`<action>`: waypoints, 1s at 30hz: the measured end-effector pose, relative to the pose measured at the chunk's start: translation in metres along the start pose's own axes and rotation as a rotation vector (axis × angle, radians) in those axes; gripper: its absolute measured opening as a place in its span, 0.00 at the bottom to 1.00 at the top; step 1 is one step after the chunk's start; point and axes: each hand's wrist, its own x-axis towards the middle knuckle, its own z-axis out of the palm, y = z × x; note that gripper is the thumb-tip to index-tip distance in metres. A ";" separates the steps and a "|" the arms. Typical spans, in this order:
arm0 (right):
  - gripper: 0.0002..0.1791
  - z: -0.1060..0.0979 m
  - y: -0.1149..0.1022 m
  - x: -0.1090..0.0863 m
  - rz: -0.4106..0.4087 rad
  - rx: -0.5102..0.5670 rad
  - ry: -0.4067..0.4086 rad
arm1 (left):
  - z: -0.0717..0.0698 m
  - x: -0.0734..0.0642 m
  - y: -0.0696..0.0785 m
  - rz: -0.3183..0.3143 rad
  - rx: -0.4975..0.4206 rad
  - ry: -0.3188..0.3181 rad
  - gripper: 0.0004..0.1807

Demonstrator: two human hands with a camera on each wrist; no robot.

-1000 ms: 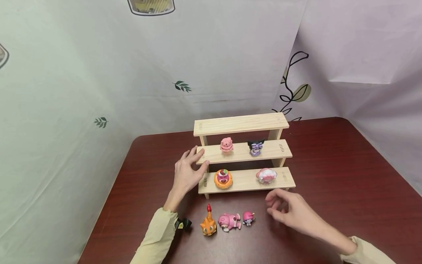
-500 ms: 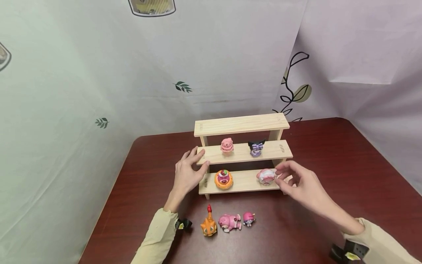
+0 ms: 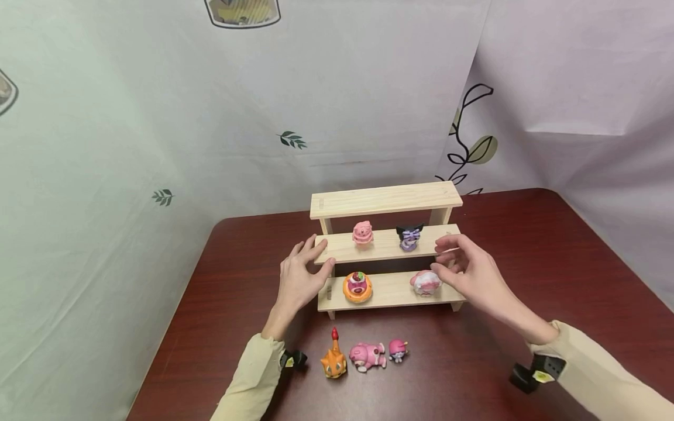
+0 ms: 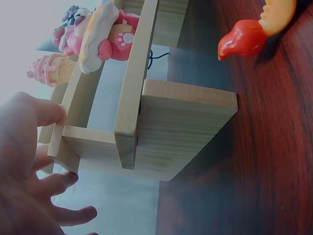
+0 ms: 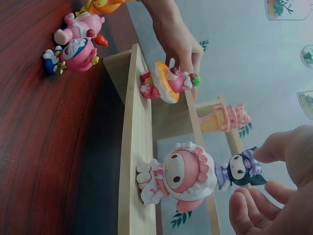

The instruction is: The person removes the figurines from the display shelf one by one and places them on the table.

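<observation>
A three-tier wooden display shelf [image 3: 387,199] stands on the table. My left hand [image 3: 300,280] grips the left end of its middle board, thumb at the front edge. My right hand [image 3: 471,275] hovers by the right end of that board, thumb and fingers apart with nothing between them. Nearest to it are a black-and-purple figurine [image 5: 239,169] on the middle board and a pink figurine in a white bonnet [image 5: 181,171] on the bottom board. Left of these sit a pink ice-cream-cone figurine [image 3: 363,234] and a pink bear figurine in an orange ring [image 3: 357,287].
Before the shelf lie an orange figurine with a red-tipped tail [image 3: 334,361], a pink bear figurine [image 3: 367,356] and a small pink-hatted figurine [image 3: 397,349]. A printed cloth [image 3: 368,88] hangs behind the dark red table [image 3: 526,263].
My right hand has risen from the table in front of the shelf, past the bonneted figurine, to the middle board's right end. My left hand stays where it was.
</observation>
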 end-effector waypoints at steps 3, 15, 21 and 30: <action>0.20 0.002 0.002 0.005 -0.001 -0.009 -0.001 | 0.000 0.000 0.000 0.004 -0.003 0.003 0.25; 0.21 0.005 0.007 0.020 0.033 0.048 -0.031 | 0.000 -0.001 -0.002 0.003 -0.006 0.006 0.25; 0.22 0.007 0.006 0.027 0.040 0.061 -0.037 | 0.000 -0.001 -0.001 -0.010 -0.009 -0.002 0.25; 0.22 0.011 0.008 0.034 0.062 0.087 -0.055 | 0.000 -0.001 0.000 -0.018 -0.016 -0.011 0.25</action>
